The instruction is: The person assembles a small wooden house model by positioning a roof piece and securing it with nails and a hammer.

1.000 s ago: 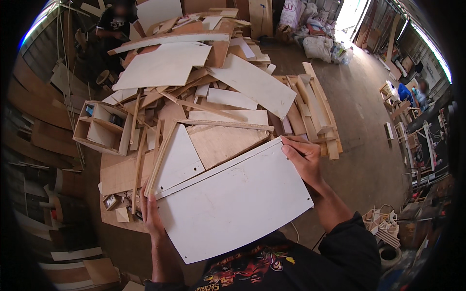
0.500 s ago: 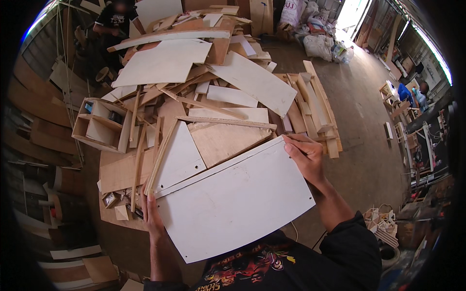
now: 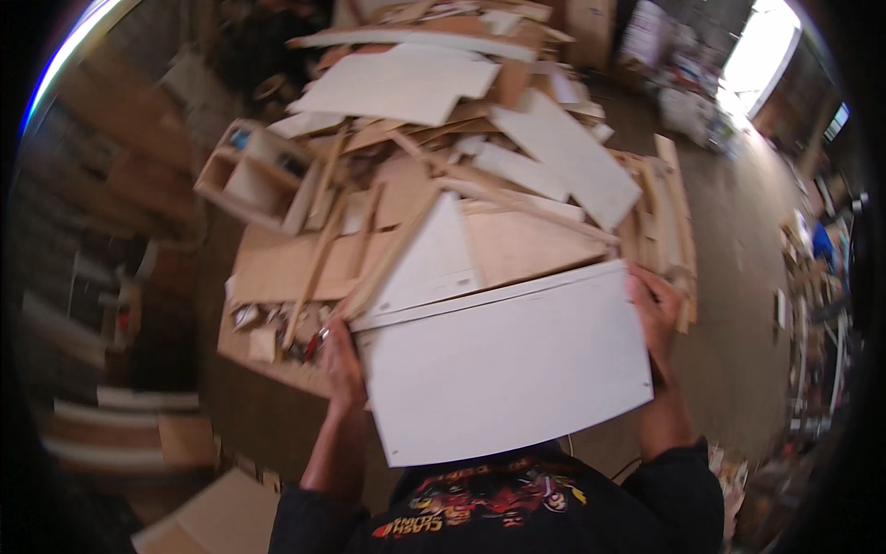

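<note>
A white board with small dark holes near its corners is held tilted in front of my body, over the near edge of the work table. My left hand grips its far left corner, where a narrow wooden strip meets it. On the other side, my right hand is closed around the far right corner, with some fingers hidden behind the board. A second wooden strip slants to that corner. Beyond the board's far edge are a white panel and a bare wood panel.
A large pile of offcuts, including a notched white board, covers the table. An open wooden box with compartments stands at the left. Small pieces and tools lie near the table's left corner. Filled sacks stand at the back right.
The white board has turned clockwise, so its far edge lies more level, and both hands still grip it. The whole scene has shifted right in view and is blurred.
</note>
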A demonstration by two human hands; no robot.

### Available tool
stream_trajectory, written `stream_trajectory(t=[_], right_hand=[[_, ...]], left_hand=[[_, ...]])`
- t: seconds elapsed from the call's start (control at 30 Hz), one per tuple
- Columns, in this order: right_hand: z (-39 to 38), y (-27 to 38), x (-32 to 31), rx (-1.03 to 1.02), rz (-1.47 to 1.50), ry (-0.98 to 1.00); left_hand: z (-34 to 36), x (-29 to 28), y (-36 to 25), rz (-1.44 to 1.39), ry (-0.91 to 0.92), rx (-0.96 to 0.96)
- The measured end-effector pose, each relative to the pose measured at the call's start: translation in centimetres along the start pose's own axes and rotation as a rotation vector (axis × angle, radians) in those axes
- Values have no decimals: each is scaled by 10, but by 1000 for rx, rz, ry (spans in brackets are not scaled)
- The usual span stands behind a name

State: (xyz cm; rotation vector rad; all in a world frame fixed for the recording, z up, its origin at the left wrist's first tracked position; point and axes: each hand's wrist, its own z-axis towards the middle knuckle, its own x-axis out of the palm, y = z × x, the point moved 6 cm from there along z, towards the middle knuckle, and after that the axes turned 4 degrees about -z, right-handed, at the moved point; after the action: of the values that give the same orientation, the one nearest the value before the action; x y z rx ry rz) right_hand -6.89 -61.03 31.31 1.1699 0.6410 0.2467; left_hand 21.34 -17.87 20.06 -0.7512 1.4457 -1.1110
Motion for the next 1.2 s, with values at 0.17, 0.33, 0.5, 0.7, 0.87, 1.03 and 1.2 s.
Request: stream_trajectory(t=[0.17,0.33,0.5,0.7,0.87,1.03,1.2], right_hand=[[-5,-1,-7,77,109,-34],[-2,-11,-4,102,148,-10],[-1,-13,-6,107,144,-14],[6,-19,-14,80,76,70],[14,18,-18,52,-84,123],[-7,131,36,-371,-501,187],[-52,201,159,-620,-621,535]], left_hand=[[-12,48,-109,-615,293,-13],[-13,44,-118,-655,322,-38],[-4,50,-111,-774,453,10],[3,30,-99,-754,136,394],[5,15,-111,-251,147,979],[17,13,-112,-124,354,1003],[30,6,-123,-108,495,1093]])
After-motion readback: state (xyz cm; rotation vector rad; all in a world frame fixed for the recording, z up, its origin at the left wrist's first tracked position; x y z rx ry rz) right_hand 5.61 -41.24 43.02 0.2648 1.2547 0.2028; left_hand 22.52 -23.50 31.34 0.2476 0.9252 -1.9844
